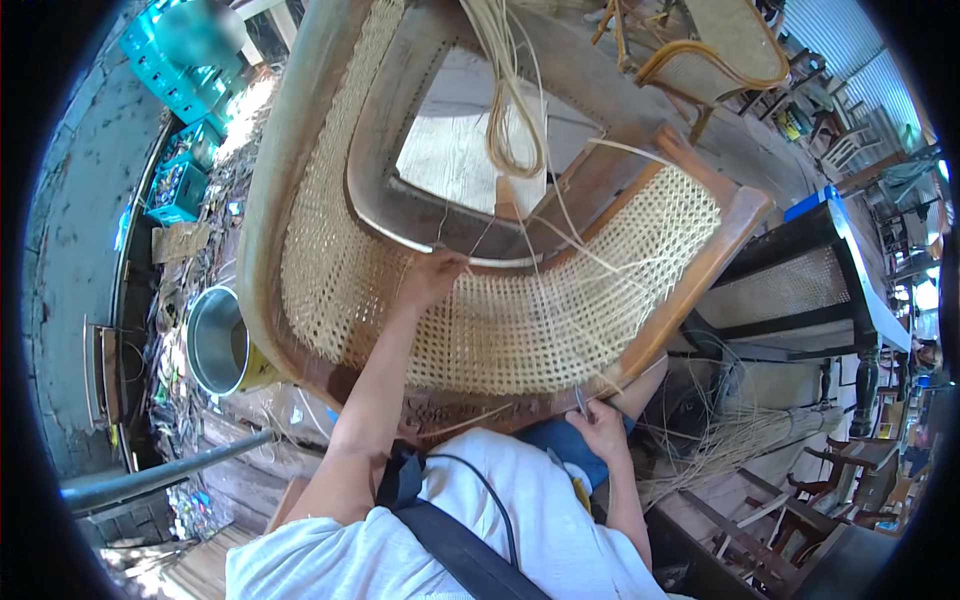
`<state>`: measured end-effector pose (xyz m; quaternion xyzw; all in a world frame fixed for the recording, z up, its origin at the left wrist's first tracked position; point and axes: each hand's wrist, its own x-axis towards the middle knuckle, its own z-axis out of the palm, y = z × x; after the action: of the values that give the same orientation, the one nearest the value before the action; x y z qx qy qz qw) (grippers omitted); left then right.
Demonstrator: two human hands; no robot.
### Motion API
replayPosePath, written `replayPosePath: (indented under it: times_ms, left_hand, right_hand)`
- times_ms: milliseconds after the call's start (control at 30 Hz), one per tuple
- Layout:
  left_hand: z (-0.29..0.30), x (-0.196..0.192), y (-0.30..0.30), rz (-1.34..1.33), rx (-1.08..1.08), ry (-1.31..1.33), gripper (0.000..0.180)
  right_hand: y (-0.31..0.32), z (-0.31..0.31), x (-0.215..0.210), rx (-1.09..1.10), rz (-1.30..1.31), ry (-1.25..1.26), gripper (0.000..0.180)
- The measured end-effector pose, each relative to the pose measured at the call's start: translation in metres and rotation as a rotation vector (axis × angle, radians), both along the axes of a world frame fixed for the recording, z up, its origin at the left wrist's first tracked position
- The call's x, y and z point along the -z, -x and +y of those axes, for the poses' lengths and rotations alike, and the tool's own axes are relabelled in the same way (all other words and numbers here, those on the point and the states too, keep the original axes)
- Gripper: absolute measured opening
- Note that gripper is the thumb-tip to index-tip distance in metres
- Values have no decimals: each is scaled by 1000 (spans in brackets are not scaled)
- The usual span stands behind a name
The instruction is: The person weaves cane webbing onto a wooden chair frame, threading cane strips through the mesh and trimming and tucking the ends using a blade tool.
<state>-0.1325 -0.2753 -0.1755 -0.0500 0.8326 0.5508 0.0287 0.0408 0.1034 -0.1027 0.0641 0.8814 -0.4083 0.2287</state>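
Across my lap leans a curved wooden chair frame (262,240), its band filled with woven cane mesh (505,335). My left hand (435,277) reaches to the inner rim, fingers pinched at a pale cane strip (505,263) that runs along that edge. Thin strands rise near these fingertips. Near the lower right rail, my right hand (600,432) is closed around a slim metal tool (581,400), its tip by the wood; the exact kind is too small to tell. A looped bundle of cane strands (513,150) hangs over the frame's central opening.
At left stand a metal bucket (216,340) and teal crates (176,192) on littered ground. A black chair frame with a cane panel (780,283) is at right. Loose cane strands (745,440) lie below it. Another cane-panelled chair (715,75) stands behind.
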Motion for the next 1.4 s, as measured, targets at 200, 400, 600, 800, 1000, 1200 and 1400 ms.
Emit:
replayPosePath:
  times_ms: [200,400,600,800,1000,1200,1400]
  left_hand:
    - [56,-43,-20,243,62,499,14]
    - [54,-33,-37,244,88,546,14]
    - [80,-103,-33,783,-52,633,17]
    - [109,-122,-36,80,576,212,25]
    - [56,-22,23,-178,708,802,64]
    - [14,-41,160,258,83,570,53]
    - [-8,-1,262,265,58,616,25]
  right_hand:
    - [26,-49,-11,-18,-47,422,32]
    - [74,-104,-3,-10,-1,515,32]
    - [55,-88,6,-97,-35,502,30]
    - [14,-67,6,36,-170,518,27]
    - [-7,-46,-16,98,-143,517,18]
    - [-27,-22,-6,168,-117,459,19]
    - [-31,-9,0,221,-213,433,21]
